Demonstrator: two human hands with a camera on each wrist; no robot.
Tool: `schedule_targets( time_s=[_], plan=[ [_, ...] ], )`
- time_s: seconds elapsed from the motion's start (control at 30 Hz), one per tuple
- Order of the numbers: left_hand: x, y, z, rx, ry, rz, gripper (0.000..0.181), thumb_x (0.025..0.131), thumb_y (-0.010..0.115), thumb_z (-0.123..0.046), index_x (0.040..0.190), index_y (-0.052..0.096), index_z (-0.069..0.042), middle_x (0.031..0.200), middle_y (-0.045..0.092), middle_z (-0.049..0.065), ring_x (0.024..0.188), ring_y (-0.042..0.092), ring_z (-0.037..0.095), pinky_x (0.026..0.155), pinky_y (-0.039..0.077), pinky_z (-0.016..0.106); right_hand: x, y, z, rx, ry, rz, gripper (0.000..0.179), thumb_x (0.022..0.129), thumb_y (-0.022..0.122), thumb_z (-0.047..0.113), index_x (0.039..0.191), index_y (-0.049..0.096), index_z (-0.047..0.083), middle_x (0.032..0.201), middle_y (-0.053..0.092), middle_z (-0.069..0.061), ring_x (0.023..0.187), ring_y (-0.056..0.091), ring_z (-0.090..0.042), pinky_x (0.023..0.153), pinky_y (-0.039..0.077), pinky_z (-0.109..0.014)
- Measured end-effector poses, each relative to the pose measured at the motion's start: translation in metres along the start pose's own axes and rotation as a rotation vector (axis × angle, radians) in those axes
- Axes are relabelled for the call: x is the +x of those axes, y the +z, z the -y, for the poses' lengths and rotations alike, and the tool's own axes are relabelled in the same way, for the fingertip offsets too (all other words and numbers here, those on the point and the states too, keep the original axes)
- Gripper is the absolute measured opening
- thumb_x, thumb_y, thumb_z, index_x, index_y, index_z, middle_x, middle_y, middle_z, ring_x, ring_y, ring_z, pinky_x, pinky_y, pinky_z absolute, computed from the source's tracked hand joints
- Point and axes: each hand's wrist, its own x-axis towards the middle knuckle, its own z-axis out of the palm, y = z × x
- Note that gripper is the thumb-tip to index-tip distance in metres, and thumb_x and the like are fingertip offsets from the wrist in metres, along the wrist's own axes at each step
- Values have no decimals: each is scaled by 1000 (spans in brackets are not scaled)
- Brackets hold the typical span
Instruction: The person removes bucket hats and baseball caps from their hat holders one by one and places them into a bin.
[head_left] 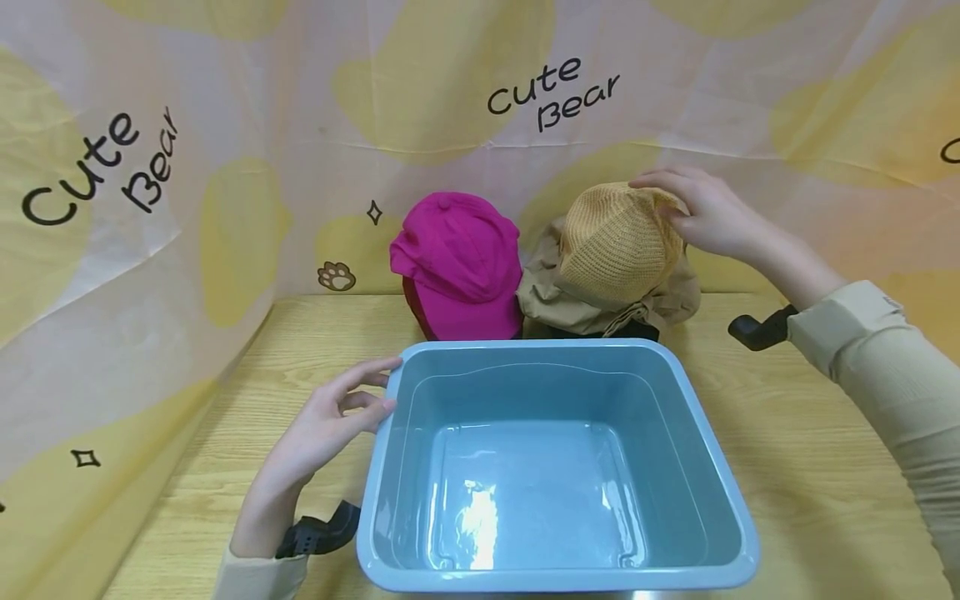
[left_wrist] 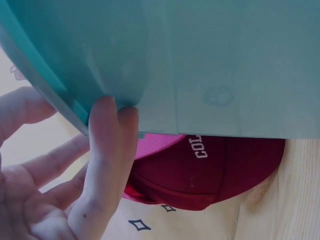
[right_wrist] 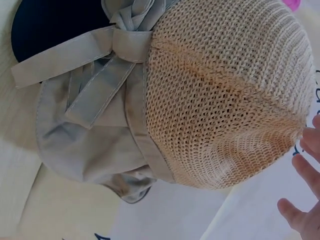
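Note:
A sun hat (head_left: 618, 242) with a woven straw-coloured crown and a beige cloth brim sits at the back, right of centre. My right hand (head_left: 705, 208) pinches the top of its crown, which is drawn to a point there. A cloth bow (right_wrist: 130, 47) shows on the hat in the right wrist view. With my left hand (head_left: 341, 412) I hold the left rim of a light blue plastic tub (head_left: 558, 354), near its far corner. In the left wrist view, fingers (left_wrist: 102, 145) press the tub's outer wall while another reaches over the rim.
A bright pink cap (head_left: 457, 250) stands left of the sun hat, over a dark red cap (left_wrist: 200, 170) with white lettering. Something black (right_wrist: 60, 30) lies under the sun hat's brim. A patterned cloth (head_left: 420, 100) hangs behind the wooden table (head_left: 315, 333).

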Motion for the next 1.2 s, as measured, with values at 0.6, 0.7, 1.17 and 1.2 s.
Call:
schedule_targets(
  time_s=[0.6,0.7,1.17,1.2],
  plan=[
    [-7,-4,-2,-18,-29,61,57,90,67,-20,143,45,-22,136,47,13,98,63,21,80,56,35,4,9,-5,-28,-17,0,54,83,46,-15,132,55,6,122,56,-22,105,52,-38,83,42,-53],
    [-7,-5,-1,-27,-19,67,58,90,67,-19,144,44,-22,138,47,12,98,62,19,80,56,35,4,10,-5,-27,-18,-15,55,82,45,-15,132,55,6,120,57,-22,103,53,-37,82,42,-52],
    [-4,-7,1,-123,-10,112,61,89,65,-12,145,42,-18,140,43,12,94,64,16,80,56,38,7,15,-11,-37,-16,-60,43,85,47,-12,123,60,2,118,60,-22,108,54,-40,91,43,-56],
    [-4,-6,1,-126,-10,114,61,89,65,-12,145,42,-18,140,43,12,93,64,16,80,56,38,7,15,-11,-42,-15,-63,42,85,47,-12,122,60,2,117,61,-22,108,55,-40,90,43,-56]
  ],
)
